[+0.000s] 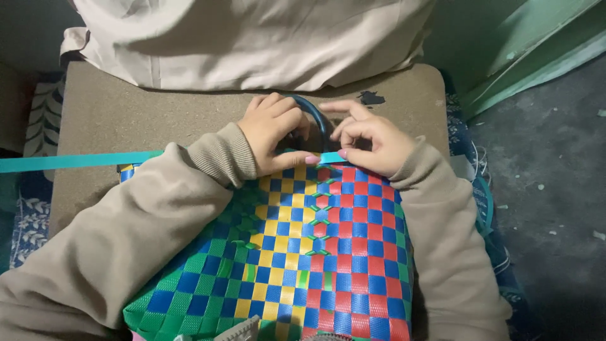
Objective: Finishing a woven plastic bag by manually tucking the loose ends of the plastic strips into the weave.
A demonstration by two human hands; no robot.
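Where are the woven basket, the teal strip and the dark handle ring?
woven basket [315, 252]: head view, its checked side panel.
teal strip [76, 161]: head view, the flat stretch left of the sleeve.
dark handle ring [317, 117]: head view, the curved top between the hands.

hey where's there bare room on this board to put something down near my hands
The brown board is bare on its left, between the teal strip and the beige cloth, and on its right past the small dark scrap. It is crowded in the middle, where the left hand and right hand work the dark ring handle at the woven basket edge.
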